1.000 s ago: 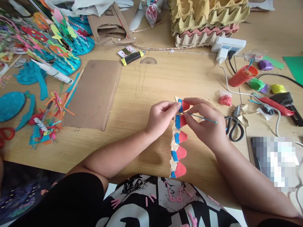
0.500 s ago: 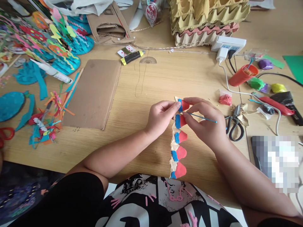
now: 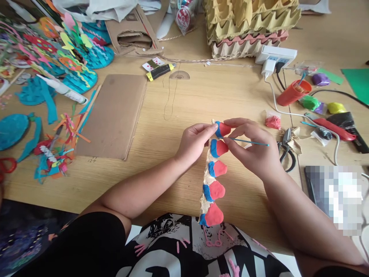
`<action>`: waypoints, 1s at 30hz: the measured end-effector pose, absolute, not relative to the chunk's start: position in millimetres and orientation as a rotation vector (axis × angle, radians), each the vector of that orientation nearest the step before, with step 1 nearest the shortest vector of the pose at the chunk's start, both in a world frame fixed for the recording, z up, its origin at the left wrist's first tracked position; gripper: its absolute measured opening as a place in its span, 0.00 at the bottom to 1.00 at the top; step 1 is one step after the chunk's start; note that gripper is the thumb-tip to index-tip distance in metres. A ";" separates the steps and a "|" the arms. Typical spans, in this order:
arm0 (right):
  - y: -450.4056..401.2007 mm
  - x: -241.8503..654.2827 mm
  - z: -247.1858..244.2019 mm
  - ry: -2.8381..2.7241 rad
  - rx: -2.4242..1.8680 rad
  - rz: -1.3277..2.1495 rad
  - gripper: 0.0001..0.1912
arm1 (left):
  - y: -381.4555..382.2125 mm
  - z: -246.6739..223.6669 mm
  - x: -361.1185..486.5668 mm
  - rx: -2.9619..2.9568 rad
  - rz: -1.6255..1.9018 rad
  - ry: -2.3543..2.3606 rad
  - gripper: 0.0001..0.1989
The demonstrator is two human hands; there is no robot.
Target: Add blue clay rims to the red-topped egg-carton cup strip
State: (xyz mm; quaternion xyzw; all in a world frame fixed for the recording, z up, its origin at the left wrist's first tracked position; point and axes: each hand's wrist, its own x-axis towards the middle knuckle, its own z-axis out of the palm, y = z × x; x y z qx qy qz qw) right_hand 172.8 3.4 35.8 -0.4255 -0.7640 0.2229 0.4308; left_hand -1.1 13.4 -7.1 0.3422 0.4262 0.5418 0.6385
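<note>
A strip of egg carton [image 3: 206, 177] runs down in front of me, its several peaks covered in red clay with blue clay at their bases. My left hand [image 3: 193, 143] pinches the strip's far end, thumb on top by the blue clay. My right hand [image 3: 253, 148] is closed around a thin blue stick [image 3: 255, 143], whose tip meets the strip between the two farthest peaks. Some right fingers rest against the farthest red peak. The strip's near end hangs just over my shirt.
A cardboard sheet [image 3: 112, 115] lies left, near paper scraps [image 3: 54, 157]. Stacked egg trays [image 3: 250, 27] and a power strip [image 3: 276, 54] stand at the back. On the right are pliers [image 3: 286, 148], a red cup [image 3: 292, 92], bagged clay [image 3: 272, 121] and a white cable [image 3: 305, 114].
The strip has tilted, its near end swinging left and toward me, showing more of the red faces. The blue stick has shifted slightly in my right hand. Both hands keep their hold.
</note>
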 end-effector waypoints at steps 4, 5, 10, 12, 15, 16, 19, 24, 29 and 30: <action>4.7 175.2 36.8 -1.920 -1.046 0.559 0.06 | 12.7 -7.2 -1.3 0.786 1.232 0.947 0.15; 4.7 175.6 37.4 -1.917 -1.048 0.561 0.06 | 12.5 -7.4 -1.6 0.796 1.234 0.948 0.15; 4.5 177.3 41.5 -1.926 -1.045 0.596 0.07 | 12.5 -7.8 -2.7 0.856 1.248 0.969 0.15; 5.1 177.7 42.0 -1.943 -1.029 0.610 0.06 | 12.7 -7.5 -3.1 0.868 1.237 0.963 0.15; 6.1 177.8 40.8 -1.938 -1.021 0.599 0.06 | 13.0 -7.6 -3.9 0.890 1.220 0.940 0.15; 6.2 177.7 40.5 -1.932 -1.021 0.590 0.06 | 13.0 -7.8 -4.1 0.893 1.214 0.937 0.15; 6.0 177.5 41.0 -1.947 -1.010 0.579 0.06 | 13.1 -7.3 -4.4 0.905 1.208 0.948 0.16; 5.0 177.4 44.9 -1.974 -1.007 0.611 0.05 | 12.1 -1.5 -3.8 0.893 1.182 0.954 0.17; 5.3 177.7 45.4 -1.971 -1.007 0.651 0.06 | 11.4 2.7 -3.6 0.875 1.160 0.957 0.17; 5.4 177.8 45.2 -1.975 -1.001 0.667 0.06 | 11.4 2.8 -3.5 0.872 1.160 0.955 0.17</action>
